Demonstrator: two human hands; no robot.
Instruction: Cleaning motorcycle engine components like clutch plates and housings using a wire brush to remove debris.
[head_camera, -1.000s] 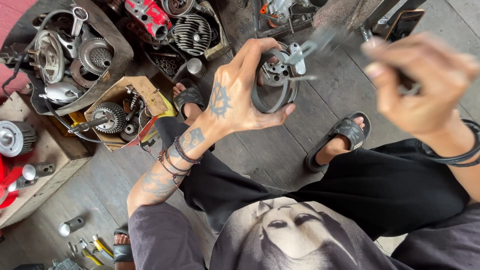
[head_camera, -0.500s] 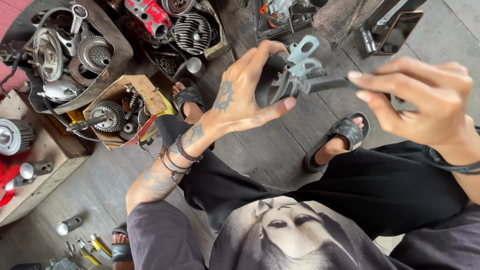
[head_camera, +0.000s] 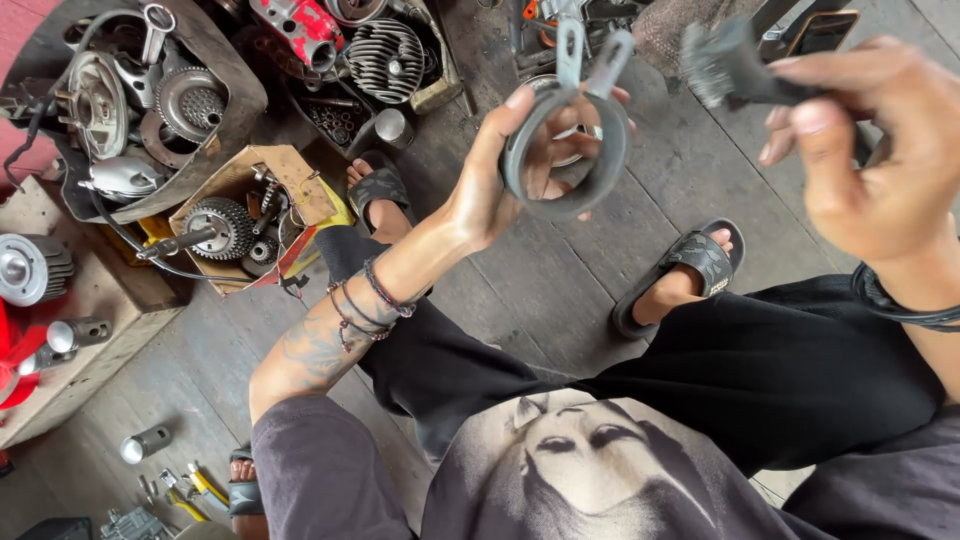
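Between hands | clamp ring (head_camera: 565, 150) in left hand (head_camera: 500, 180) | brush (head_camera: 735, 65) in right hand (head_camera: 880, 150)

A cardboard box (head_camera: 290, 170) holds a gear (head_camera: 215, 225); a finned cylinder (head_camera: 385, 60) and pliers (head_camera: 195, 487) lie on the floor (head_camera: 540, 300).

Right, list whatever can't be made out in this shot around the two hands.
Head view only:
- Brush in the right hand: motion blur smears its head, and the fingers cover most of its handle.
- Left hand: palm hidden behind the grey ring clamp it holds.
- Round metal part behind the clamp: mostly covered by hand and clamp.
- Small tools on the floor: too small to identify.
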